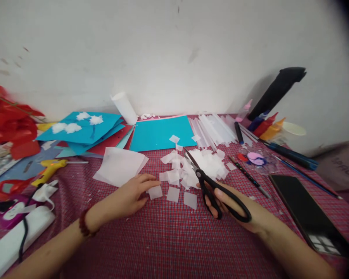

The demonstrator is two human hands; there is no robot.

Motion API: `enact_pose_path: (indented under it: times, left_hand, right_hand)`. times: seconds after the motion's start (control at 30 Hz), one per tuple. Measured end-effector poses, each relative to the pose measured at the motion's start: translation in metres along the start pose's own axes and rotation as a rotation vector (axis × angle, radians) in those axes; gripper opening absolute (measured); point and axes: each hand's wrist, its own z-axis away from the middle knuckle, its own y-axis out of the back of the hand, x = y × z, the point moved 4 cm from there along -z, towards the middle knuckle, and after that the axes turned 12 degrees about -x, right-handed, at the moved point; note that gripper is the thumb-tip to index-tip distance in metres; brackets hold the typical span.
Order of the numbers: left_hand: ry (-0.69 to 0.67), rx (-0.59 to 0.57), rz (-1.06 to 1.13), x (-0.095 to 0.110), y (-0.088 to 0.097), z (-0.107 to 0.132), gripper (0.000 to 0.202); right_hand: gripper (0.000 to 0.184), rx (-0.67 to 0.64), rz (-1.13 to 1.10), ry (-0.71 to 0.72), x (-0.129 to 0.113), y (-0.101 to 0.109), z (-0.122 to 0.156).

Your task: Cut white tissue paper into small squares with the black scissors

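Observation:
Black-handled scissors [202, 176] are held in my right hand [223, 201], thumb and fingers at the loops, blades slightly apart and pointing away over a heap of small white paper squares [211, 164]. My left hand [130, 195] rests palm down with its fingers spread. Its fingertips are at the edge of a small white square [155, 192]. To the right of that lie two more separate squares, one [173, 194] in the middle and one [190, 200] near the scissors. Just beyond my left hand is a larger stack of thin white sheets [119, 166].
Blue cardboard [163, 133] lies by the wall, with glue sticks [216, 130] beside it. Left are blue sheets with white tufts [101, 131], a yellow glue gun [49, 170] and a white power strip [20, 240]. Right are a phone [305, 209], a brush [308, 176] and paint bottles [269, 126].

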Motion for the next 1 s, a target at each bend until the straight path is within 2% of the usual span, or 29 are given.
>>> enact_pose_path:
  times: [0.13, 0.3, 0.37, 0.43, 0.57, 0.63, 0.7, 0.8, 0.87, 0.9, 1.0]
  left_hand:
    - [0.046, 0.229, 0.165, -0.006, 0.0, -0.009, 0.02]
    - [0.198, 0.345, 0.642, -0.012, 0.011, -0.021, 0.015]
    - [0.207, 0.4, 0.779, -0.011, 0.013, -0.026, 0.016]
    - [0.213, 0.437, 0.871, -0.008, 0.013, -0.033, 0.017]
    - [0.212, 0.499, 0.99, -0.003, 0.013, -0.045, 0.025]
    - [0.187, 0.547, 1.041, -0.002, 0.013, -0.049, 0.027]
    - [0.178, 0.548, 1.107, -0.003, 0.012, -0.051, 0.028]
    - [0.214, 0.469, 1.194, -0.005, 0.009, -0.049, 0.029]
    - [0.201, 0.393, 1.207, -0.004, 0.01, -0.047, 0.028]
    - [0.191, 0.355, 1.21, -0.003, 0.01, -0.045, 0.028]
    - [0.175, 0.263, 1.272, -0.003, 0.011, -0.041, 0.028]
  right_hand:
    - [0.043, -0.037, -0.066, 0.034, 0.002, -0.003, 0.0]
    - [0.057, -0.125, -0.601, 0.028, 0.007, -0.015, -0.004]
    - [0.056, -0.139, -0.654, -0.018, 0.007, -0.019, -0.003]
    - [0.052, -0.124, -0.443, -0.023, 0.003, -0.02, -0.001]
    - [0.039, -0.08, 0.276, 0.011, -0.014, -0.015, 0.006]
    - [0.038, -0.035, 0.452, -0.021, -0.016, -0.011, 0.008]
    - [0.046, 0.055, 0.592, -0.046, -0.016, -0.004, 0.01]
    - [0.054, 0.274, 0.849, -0.091, -0.018, 0.01, 0.013]
    - [0.052, 0.36, 0.884, -0.105, -0.022, 0.017, 0.015]
    - [0.051, 0.346, 0.825, -0.094, -0.024, 0.019, 0.015]
    - [0.051, 0.137, 0.511, -0.054, -0.026, 0.015, 0.013]
